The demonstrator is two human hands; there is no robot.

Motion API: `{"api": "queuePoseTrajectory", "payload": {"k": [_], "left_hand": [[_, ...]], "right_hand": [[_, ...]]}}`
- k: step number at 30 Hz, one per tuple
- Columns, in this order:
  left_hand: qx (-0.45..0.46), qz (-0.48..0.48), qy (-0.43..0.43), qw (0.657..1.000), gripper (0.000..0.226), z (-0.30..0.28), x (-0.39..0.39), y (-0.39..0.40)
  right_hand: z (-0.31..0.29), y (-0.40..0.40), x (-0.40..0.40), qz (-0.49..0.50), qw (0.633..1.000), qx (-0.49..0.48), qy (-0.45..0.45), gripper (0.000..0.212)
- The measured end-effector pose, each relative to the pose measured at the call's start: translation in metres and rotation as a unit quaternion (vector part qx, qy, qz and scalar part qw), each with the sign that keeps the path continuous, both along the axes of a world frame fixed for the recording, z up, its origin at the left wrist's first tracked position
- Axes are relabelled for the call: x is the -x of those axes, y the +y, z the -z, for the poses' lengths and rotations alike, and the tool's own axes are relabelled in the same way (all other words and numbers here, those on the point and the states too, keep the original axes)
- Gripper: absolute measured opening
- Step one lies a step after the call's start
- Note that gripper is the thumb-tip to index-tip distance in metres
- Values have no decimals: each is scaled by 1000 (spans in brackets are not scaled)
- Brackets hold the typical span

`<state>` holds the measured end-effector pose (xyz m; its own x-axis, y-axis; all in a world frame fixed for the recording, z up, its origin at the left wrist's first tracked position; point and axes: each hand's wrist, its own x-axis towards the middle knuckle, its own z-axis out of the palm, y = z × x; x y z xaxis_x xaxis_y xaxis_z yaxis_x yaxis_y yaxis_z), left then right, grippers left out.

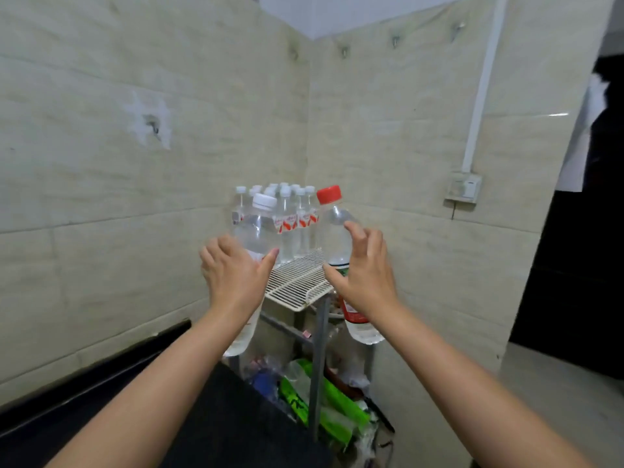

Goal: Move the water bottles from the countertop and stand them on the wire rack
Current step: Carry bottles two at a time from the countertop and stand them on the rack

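White wire rack (299,285): cluster of small bottles (290,217) standing at back.

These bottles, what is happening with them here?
A person carries one water bottle in each hand toward the wire rack in the corner. The left hand holds a white-capped bottle; the right hand holds a red-capped bottle. Several bottles already stand at the rack's back.

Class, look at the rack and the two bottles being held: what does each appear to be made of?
Wire rack: probably metal wire with a cream coating, seen in its thin parallel bars. White-capped bottle and red-capped bottle: clear glossy plastic, see-through with highlights.
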<state>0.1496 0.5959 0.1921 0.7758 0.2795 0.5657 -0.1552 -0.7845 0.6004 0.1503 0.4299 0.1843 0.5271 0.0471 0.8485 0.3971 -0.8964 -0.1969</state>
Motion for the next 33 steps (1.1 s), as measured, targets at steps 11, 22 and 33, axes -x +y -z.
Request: {"api": "queuePoseTrajectory", "payload": {"k": [11, 22, 33], "left_hand": [[-11, -34, -29, 999, 79, -7, -163, -58], [175, -172, -68, 967, 78, 17, -303, -116], [135, -273, -34, 952, 86, 43, -324, -122]], "right_hand": [[-9, -51, -191, -82, 996, -40, -17, 57], [24, -68, -368, -353, 913, -177, 104, 60], [49, -82, -422, -487, 800, -176, 304, 75]]}}
